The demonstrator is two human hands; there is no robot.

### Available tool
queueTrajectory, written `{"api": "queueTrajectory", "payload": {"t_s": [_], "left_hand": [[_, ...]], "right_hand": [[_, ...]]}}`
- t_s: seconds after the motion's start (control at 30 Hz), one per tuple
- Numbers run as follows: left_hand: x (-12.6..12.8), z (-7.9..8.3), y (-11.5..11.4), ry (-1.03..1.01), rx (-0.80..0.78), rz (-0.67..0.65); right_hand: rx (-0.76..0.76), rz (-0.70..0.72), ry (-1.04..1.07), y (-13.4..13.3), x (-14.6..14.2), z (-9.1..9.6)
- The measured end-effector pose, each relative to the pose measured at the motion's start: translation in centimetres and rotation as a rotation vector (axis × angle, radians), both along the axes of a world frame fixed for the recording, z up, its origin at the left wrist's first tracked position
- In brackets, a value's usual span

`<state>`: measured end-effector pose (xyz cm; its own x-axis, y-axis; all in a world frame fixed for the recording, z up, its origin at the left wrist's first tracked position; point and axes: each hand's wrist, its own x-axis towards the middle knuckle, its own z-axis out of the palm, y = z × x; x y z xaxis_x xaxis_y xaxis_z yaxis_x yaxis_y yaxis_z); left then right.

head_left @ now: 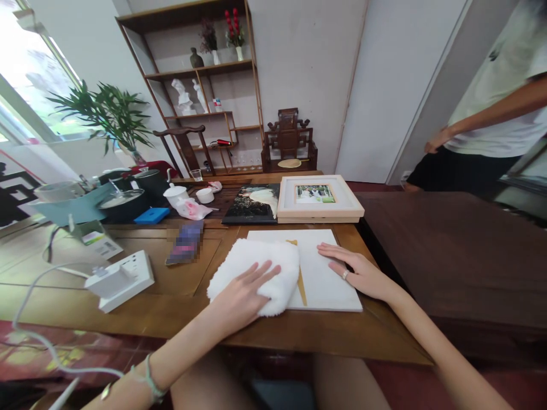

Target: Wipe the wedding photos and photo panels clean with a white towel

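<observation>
Apparently, a wiping step is in hand: a fluffy white cloth [233, 259] is pressed by the left hand [244, 293] onto the left part of a white board [318, 285], which is laid flat near the front edge of a wooden table [183, 310]. The cloth is covered by spread fingers, and no clasp around it is shown. 1 narrow gold strip [302, 287] on the board is partly hidden by the cloth. Farther right, the board is touched by the right hand [363, 276], whose fingers are extended and clamped on nothing; steadying is presumably being provided. For a next stroke, light, even pressure would be called for, with the board kept from sliding and the right hand lifted if its patch is to be reached.

Around the work, from the left, a white power strip [139, 276], a blue box [151, 215], a white teapot [175, 196] and a white cup [205, 196] are set well apart from the board. Just beyond it, a dark picture [241, 209] and a pale wooden frame [356, 210] are placed side by side, so forward room is limited by these 2 items. At the far right, a person in a white top [482, 125] is seen behind a dark table [436, 256].
</observation>
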<state>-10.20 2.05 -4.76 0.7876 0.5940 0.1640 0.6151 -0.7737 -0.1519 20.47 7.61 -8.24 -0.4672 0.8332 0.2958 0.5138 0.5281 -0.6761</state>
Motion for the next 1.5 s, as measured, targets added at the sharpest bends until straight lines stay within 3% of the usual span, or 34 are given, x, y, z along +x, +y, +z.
{"api": "queueTrajectory", "payload": {"t_s": [0.27, 0.37, 0.5, 0.73, 0.83, 0.93, 1.17, 1.27, 1.37, 1.5], "left_hand": [[1.3, 0.4, 7.3, -0.021, -0.056, 0.195], [1.4, 0.3, 8.6, -0.007, -0.055, 0.209], [1.6, 0.7, 6.7, 0.053, -0.093, 0.209], [1.2, 1.1, -3.0, 0.036, -0.094, 0.069], [0.4, 1.2, -4.7, 0.022, -0.111, 0.0], [0.0, 1.3, -3.3, 0.016, -0.126, 0.035], [0.7, 0.7, 5.1, -0.029, -0.098, 0.21], [1.2, 0.4, 7.1, -0.07, -0.065, 0.253], [1.6, 0.3, 6.7, -0.078, -0.089, 0.249], [2.4, 0.4, 3.0, -0.038, -0.101, 0.169]], "right_hand": [[-0.013, 0.007, 0.007, 0.1, 0.1, 0.0], [-0.013, 0.008, 0.012, 0.1, 0.2, 0.0], [-0.012, 0.01, 0.007, 0.2, 0.2, 0.0], [-0.004, 0.005, 0.001, 0.0, 0.1, -0.1], [-0.003, 0.005, -0.005, 0.0, 0.0, 0.0], [-0.007, 0.002, -0.006, 0.0, 0.0, 0.0], [0.001, 0.015, -0.018, 0.2, 0.1, -0.1], [0.007, 0.016, -0.017, 0.3, 0.2, -0.1], [0.012, 0.022, -0.004, 0.3, 0.2, -0.2], [0.018, 0.017, 0.01, 0.3, 0.1, -0.3]]}}
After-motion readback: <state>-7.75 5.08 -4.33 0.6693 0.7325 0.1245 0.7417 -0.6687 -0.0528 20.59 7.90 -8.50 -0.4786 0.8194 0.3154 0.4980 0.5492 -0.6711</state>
